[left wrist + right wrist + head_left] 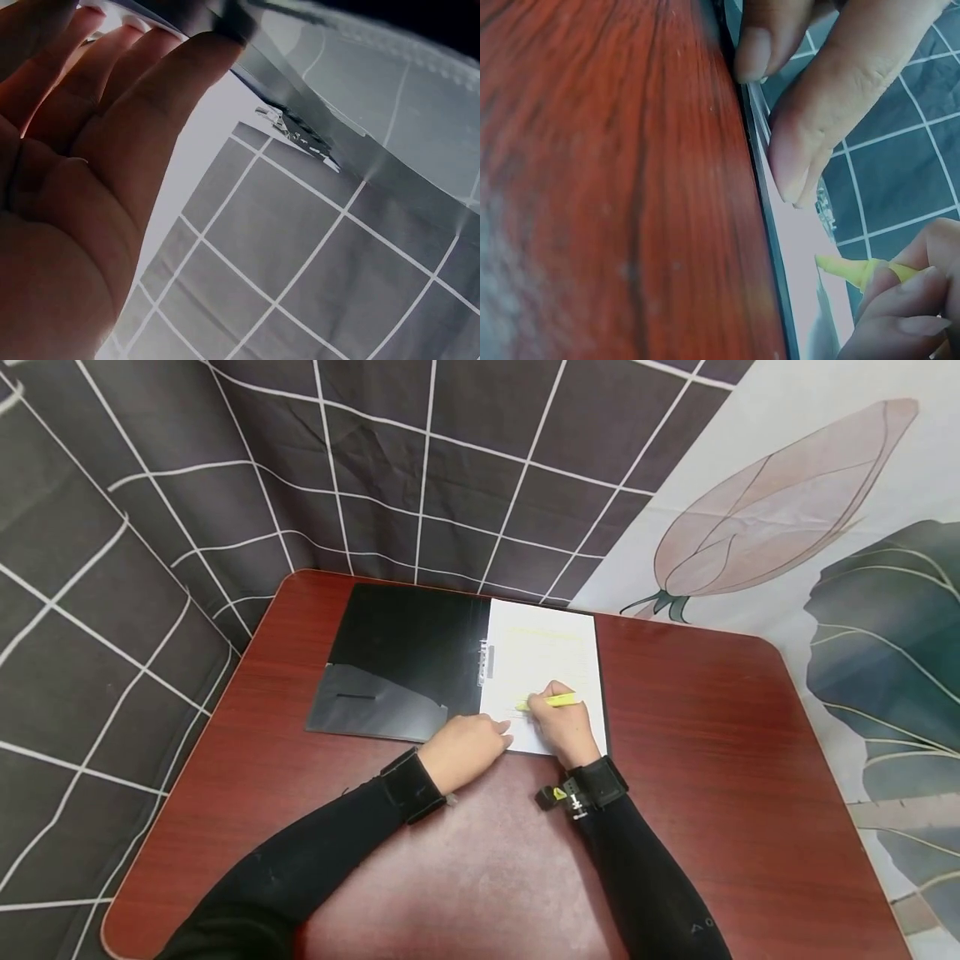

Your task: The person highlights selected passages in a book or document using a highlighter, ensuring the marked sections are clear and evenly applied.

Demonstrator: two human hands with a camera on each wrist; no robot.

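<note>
An open black ring binder (416,635) lies on the table, with white paper (547,647) on its right side. My right hand (564,727) pinches a yellow highlighter (561,700) over the lower part of the sheet. In the right wrist view the highlighter (847,268) points its tip at the paper, touching or very near it. My left hand (465,745) rests at the binder's lower edge, its fingers (795,154) extended onto the paper's lower left. Faint yellow marking shows near the top of the page.
The binder's metal ring mechanism (483,662) runs along the spine, and a dark pocket (375,706) fills the lower left cover. The reddish-brown table (697,760) has rounded corners. Grid-patterned cloth (375,468) hangs behind and at the left.
</note>
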